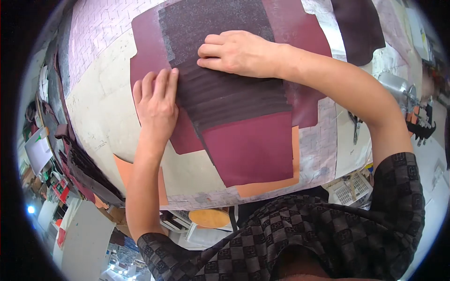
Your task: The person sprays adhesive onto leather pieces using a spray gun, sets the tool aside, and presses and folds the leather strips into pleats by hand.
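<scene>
Apparently for steadiness, the left hand (158,102), fingers extended, rests on the maroon sheet (187,138); the right hand (240,54), fingers curled, lies on the ribbed piece (227,96); whether it pinches cannot be told. The piece extends beneath the right hand, just beside the left fingertips.

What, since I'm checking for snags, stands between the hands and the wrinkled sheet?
Nothing visible does: the right hand rests on the wrinkled sheet, and the left hand is at its left edge, with no object showing between.
</scene>
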A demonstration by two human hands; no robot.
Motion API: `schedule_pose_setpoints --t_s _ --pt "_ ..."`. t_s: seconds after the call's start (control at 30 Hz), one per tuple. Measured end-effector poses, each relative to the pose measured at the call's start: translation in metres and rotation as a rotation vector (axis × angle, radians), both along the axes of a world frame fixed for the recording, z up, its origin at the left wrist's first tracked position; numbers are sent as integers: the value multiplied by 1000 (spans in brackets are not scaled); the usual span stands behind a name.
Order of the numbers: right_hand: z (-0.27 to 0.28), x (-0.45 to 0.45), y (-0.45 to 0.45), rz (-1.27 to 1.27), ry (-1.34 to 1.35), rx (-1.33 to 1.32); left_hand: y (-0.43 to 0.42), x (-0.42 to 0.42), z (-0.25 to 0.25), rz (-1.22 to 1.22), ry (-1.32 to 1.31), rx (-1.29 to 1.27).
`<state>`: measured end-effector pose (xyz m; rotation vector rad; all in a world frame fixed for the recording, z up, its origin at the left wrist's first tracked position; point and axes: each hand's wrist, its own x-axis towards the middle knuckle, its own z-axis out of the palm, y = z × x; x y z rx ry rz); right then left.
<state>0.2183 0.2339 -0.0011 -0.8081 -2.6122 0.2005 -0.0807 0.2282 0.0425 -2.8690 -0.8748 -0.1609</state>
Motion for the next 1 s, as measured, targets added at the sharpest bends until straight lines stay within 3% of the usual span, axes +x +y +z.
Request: schedule_pose_setpoints --t_s 0.1,0.33,0.47,0.9,0.93,1.0 --pt "9 -6 1 -5 -75 -25 -16 20 -3 219 -97 58" --pt "-2 33 0 12 95 -43 -33 56 -2 172 -19 -27" --pt "7 34 -2 32 -47 -23 -36 88 11 182 6 -19" --pt "10 93 -15 45 -50 -14 -35 105 8 112 275 -51" --pt "11 103 -18 46 -51 -14 -34 102 7 112 274 -50" --pt "15 128 -26 40 -28 0 -30 97 3 134 15 -128"
